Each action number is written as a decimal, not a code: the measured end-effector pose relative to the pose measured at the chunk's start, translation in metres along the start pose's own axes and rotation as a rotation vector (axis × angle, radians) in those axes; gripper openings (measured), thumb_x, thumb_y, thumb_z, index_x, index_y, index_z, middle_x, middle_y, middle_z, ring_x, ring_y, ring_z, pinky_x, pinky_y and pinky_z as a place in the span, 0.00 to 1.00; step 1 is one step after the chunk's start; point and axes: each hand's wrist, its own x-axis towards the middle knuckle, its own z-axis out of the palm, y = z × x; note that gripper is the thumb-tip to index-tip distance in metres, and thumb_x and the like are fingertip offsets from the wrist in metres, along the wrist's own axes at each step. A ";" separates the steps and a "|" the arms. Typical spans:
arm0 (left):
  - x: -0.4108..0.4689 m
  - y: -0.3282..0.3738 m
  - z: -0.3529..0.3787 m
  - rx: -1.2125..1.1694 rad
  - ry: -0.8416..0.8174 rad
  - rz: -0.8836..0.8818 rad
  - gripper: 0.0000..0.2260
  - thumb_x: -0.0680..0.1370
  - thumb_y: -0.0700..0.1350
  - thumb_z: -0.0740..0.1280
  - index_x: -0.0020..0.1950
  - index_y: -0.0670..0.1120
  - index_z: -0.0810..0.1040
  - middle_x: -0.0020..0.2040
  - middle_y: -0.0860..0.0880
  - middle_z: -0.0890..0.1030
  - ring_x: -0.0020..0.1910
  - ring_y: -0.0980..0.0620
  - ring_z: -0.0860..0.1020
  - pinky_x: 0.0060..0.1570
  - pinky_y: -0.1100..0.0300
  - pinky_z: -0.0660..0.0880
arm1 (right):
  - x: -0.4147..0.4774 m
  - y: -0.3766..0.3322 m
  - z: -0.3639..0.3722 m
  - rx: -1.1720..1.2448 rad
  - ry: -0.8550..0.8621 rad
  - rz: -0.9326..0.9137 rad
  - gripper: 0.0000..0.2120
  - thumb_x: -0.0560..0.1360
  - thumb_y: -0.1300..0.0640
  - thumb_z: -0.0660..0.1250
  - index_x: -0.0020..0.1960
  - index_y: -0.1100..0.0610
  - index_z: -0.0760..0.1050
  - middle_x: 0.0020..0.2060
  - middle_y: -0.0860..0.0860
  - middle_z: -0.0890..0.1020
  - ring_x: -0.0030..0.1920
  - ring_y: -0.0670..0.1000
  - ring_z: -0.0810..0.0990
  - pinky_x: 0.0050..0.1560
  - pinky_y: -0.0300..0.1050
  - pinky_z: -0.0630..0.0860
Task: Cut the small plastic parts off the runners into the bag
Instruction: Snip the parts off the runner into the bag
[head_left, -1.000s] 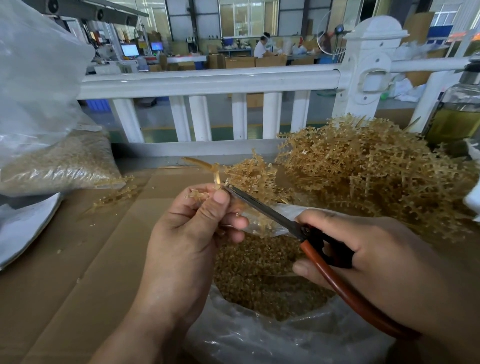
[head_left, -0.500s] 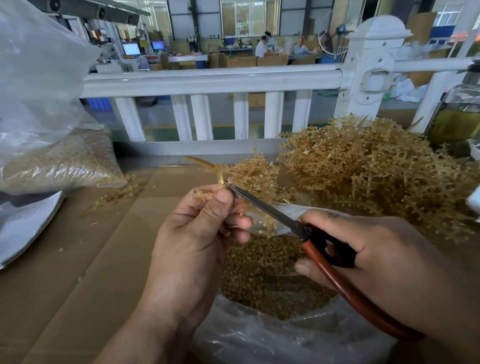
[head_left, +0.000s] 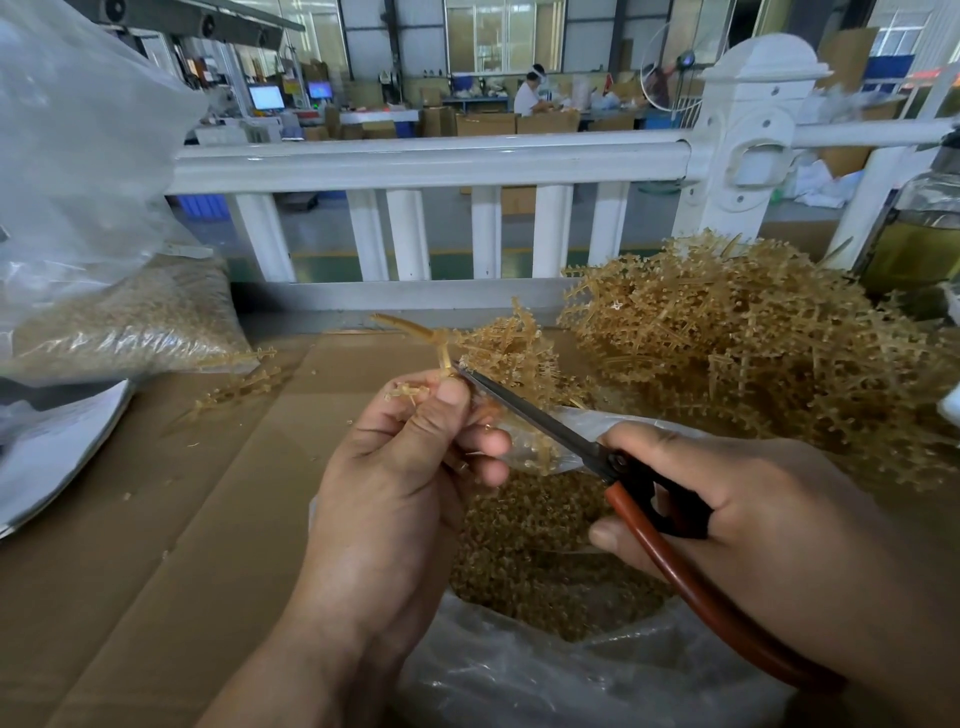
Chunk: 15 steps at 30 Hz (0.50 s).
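Observation:
My left hand (head_left: 400, 467) pinches a tan plastic runner (head_left: 415, 338) between thumb and fingers, its stem sticking up and left. My right hand (head_left: 753, 530) grips scissors (head_left: 550, 423) with red-brown handles; the blade tips meet the runner just above my left thumb. Below both hands sits an open clear plastic bag (head_left: 519, 675) holding several small tan cut parts (head_left: 535, 561). A big heap of uncut runners (head_left: 753, 353) lies at the right on the cardboard.
Cardboard sheet (head_left: 156, 545) covers the work surface. A filled clear bag of parts (head_left: 130, 322) lies at the left, with loose runners (head_left: 239, 384) beside it. A white railing (head_left: 431, 161) runs across the back. A glass bottle (head_left: 919, 234) stands at the far right.
The view shifted slightly. My hands, the runner and the scissors hold nearly the same pose, with the blades staying at the runner.

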 end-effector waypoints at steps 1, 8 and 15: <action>0.000 0.000 0.000 -0.003 -0.001 -0.004 0.05 0.74 0.45 0.70 0.45 0.44 0.78 0.36 0.45 0.78 0.33 0.52 0.78 0.32 0.62 0.77 | 0.000 0.000 0.000 0.003 0.001 0.003 0.25 0.62 0.23 0.55 0.53 0.35 0.71 0.38 0.37 0.80 0.39 0.38 0.79 0.44 0.37 0.74; -0.001 -0.001 0.002 -0.011 0.005 -0.008 0.03 0.76 0.43 0.68 0.43 0.45 0.80 0.35 0.45 0.78 0.33 0.52 0.77 0.32 0.62 0.77 | 0.000 0.000 -0.001 -0.012 -0.004 0.006 0.27 0.62 0.22 0.53 0.53 0.34 0.69 0.38 0.36 0.80 0.40 0.37 0.79 0.45 0.36 0.74; 0.000 -0.002 0.004 0.017 0.024 -0.002 0.04 0.75 0.44 0.69 0.41 0.47 0.82 0.35 0.45 0.79 0.33 0.52 0.78 0.31 0.62 0.76 | 0.001 0.006 0.001 0.014 -0.033 -0.001 0.30 0.63 0.18 0.52 0.56 0.33 0.69 0.39 0.39 0.81 0.39 0.39 0.80 0.36 0.41 0.77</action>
